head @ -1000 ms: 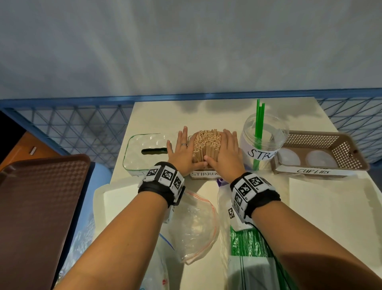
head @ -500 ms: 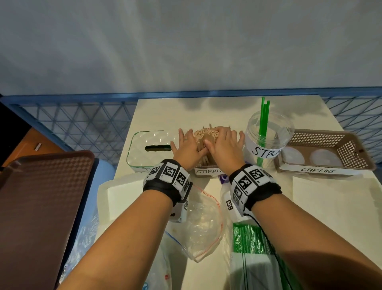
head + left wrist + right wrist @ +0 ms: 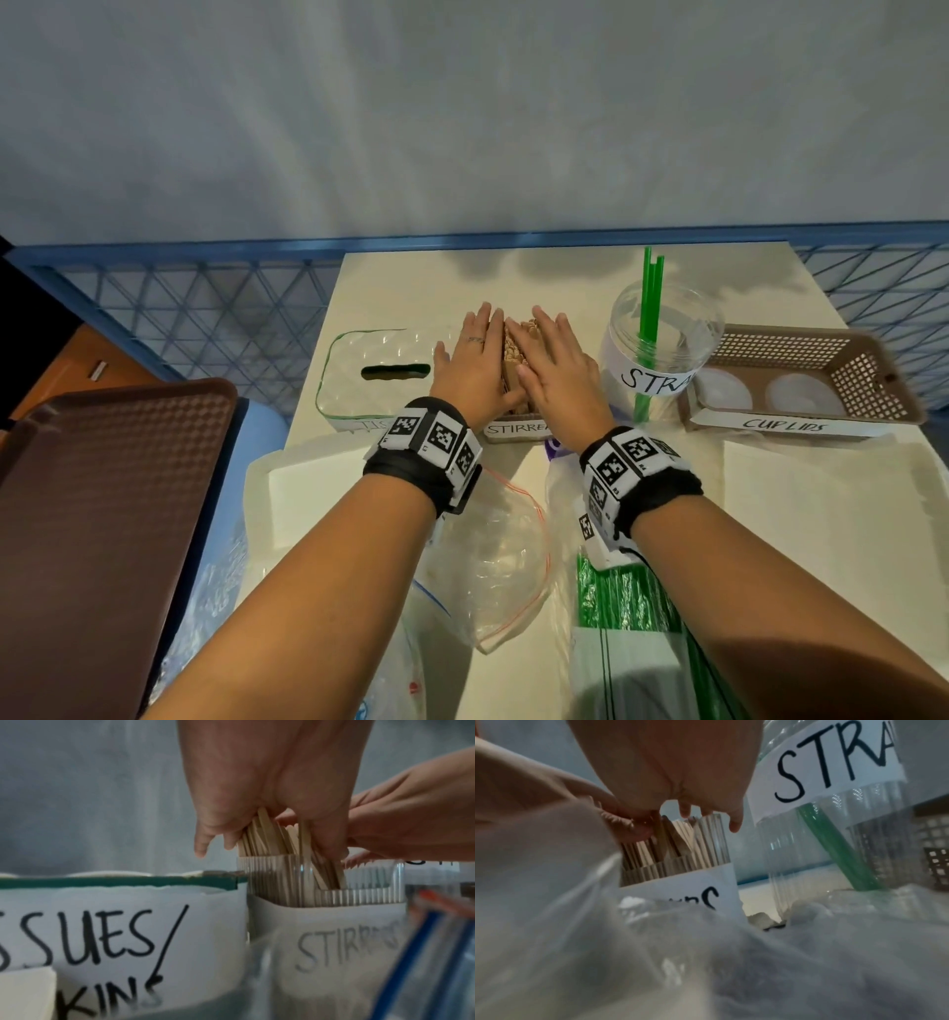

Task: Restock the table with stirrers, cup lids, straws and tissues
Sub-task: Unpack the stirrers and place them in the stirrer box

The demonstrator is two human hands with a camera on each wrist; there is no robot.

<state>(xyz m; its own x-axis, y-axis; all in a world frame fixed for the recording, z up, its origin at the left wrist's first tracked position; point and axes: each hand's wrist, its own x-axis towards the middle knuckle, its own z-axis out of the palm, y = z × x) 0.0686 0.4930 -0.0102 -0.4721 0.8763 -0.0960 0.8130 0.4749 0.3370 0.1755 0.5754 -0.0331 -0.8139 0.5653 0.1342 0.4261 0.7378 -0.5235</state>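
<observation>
Wooden stirrers [image 3: 515, 349] stand upright in a clear ribbed holder [image 3: 516, 427] labelled STIRRERS, mid-table. My left hand [image 3: 475, 360] and right hand [image 3: 557, 367] lie flat with straight fingers and press the bundle from either side and over its top. In the left wrist view, my left hand [image 3: 270, 791] covers the stirrers [image 3: 270, 841] above the holder [image 3: 359, 888]. In the right wrist view, my right hand [image 3: 670, 760] reaches over the stirrers [image 3: 680, 837]. A clear tissue box [image 3: 359, 375] stands left of the holder. To its right are a straw jar [image 3: 662, 360] and a cup-lid basket [image 3: 873, 370].
Near me lie an empty zip bag [image 3: 493, 555], a bag of green straws [image 3: 626, 606], a white tissue stack [image 3: 318, 493] and white napkins [image 3: 821, 503]. A brown tray [image 3: 102, 514] sits left of the table. A blue mesh fence [image 3: 205, 318] runs behind it.
Both hands have closed in toward each other over the stirrers, squeezing the bundle narrower; less of its top shows between them.
</observation>
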